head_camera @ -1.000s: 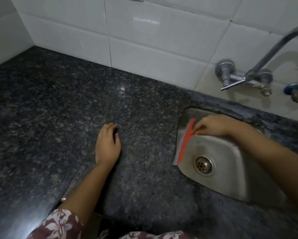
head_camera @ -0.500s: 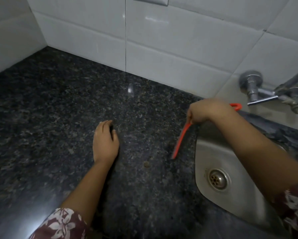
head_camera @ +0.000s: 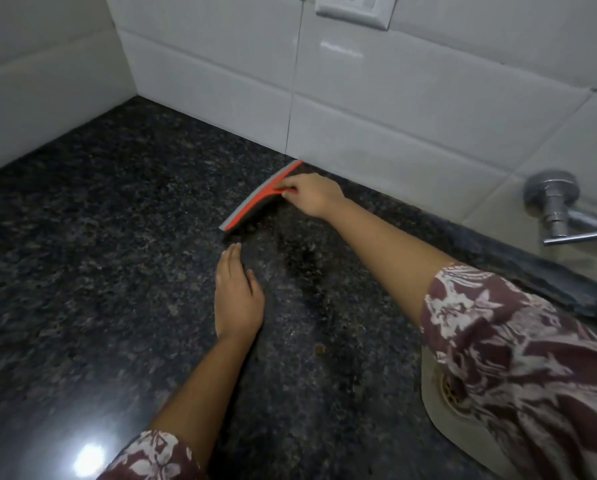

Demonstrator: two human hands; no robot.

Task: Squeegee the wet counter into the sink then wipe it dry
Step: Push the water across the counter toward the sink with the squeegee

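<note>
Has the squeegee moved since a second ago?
Yes: the squeegee, in the right hand, went left from the sink rim to the foot of the tiled wall.

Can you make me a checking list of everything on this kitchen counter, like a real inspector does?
Surface: dark speckled counter, with a shiny glare near the front; wet or dry, cannot tell.
Job's things: red squeegee with a grey blade, edge down on the counter, far end close to the wall; sink at the right, partly hidden by a sleeve; no cloth seen.
Clutter: one small brown speck on the counter, otherwise nothing seen.
Hands: right hand grips the squeegee's handle; left hand rests flat on the counter, fingers straight.
Cables: nothing seen.
Surroundings: white tiled wall, a socket up high, a metal tap at the right.
</note>
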